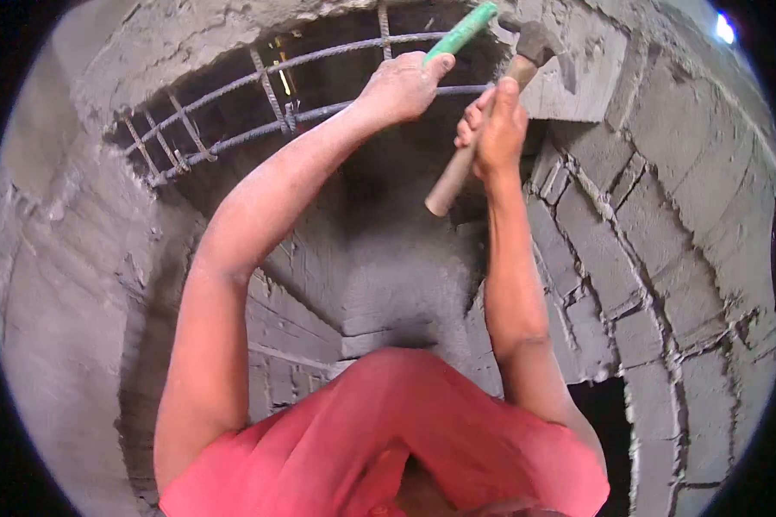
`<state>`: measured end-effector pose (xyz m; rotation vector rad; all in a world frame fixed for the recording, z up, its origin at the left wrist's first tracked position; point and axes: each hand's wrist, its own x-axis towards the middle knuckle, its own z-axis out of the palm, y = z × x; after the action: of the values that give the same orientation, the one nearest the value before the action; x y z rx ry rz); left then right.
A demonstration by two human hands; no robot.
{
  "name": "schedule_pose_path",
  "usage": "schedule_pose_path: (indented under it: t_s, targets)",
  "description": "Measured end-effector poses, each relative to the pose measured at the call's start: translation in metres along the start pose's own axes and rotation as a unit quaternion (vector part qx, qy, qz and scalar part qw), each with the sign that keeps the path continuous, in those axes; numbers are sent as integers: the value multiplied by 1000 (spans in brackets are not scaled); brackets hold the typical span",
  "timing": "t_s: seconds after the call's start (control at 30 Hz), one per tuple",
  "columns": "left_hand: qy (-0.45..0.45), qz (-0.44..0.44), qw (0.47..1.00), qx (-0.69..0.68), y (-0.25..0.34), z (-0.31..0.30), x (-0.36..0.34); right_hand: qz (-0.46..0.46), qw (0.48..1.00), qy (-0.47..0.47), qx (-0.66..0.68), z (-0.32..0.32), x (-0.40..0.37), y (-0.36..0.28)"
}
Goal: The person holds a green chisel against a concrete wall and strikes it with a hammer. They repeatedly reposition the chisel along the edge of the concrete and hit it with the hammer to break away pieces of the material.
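My left hand (403, 88), dusted grey, is closed around a green chisel (464, 31). The chisel slants up to the right out of the fist; its other end is hidden by the hand. My right hand (497, 129) grips a hammer by its wooden handle (453, 179), thumb laid along the wood. The dark metal hammer head (536, 43) is beside the upper end of the chisel. Behind the left hand, bare steel reinforcing bars (259, 73) cross a dark opening in the concrete (190, 52).
A block wall (647, 250) with rough mortar joints curves along the right. Grey plastered wall (52, 284) stands at the left. A concrete edge (578, 77) juts out behind the hammer. Low on the right is a dark gap (602, 431) in the wall.
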<state>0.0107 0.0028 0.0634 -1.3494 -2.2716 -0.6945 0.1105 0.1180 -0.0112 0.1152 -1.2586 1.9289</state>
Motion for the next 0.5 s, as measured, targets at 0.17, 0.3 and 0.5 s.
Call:
schedule_pose_path:
  t_s: [0.17, 0.3, 0.5]
  targets:
    - [9, -10, 1000, -23, 2, -2, -1, -243, 932, 3, 268, -31, -31, -48]
    - [4, -3, 1000, 2, 4, -6, -1, -553, 793, 202, 156, 18, -16, -54]
    - [-24, -30, 999, 2, 11, -13, 3, -40, 996, 18, 81, -15, -8, -22]
